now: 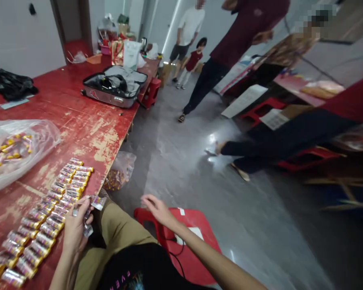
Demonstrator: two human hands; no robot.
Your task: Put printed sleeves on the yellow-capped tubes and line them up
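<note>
My left hand (78,219) is closed on several small clear plastic wrappers (98,202) at the table's edge, above my lap. Beside it, two slanting rows of small clear tubes with yellow ends (45,238) lie on the worn red table (75,117); pink-purple print shows on them. My right hand (157,209) hangs over a red plastic stool (196,225). Its fingers reach loosely forward, slightly blurred, and I see nothing in them. White paper (193,235) and a dark cable lie on that stool.
A clear bag (42,139) of yellow-ended pieces lies at the table's left. Another bag (117,173) stands below the edge. Farther back are an opened suitcase (115,86) and a black plastic bag (15,85). Several people stand or sit across the floor (181,161).
</note>
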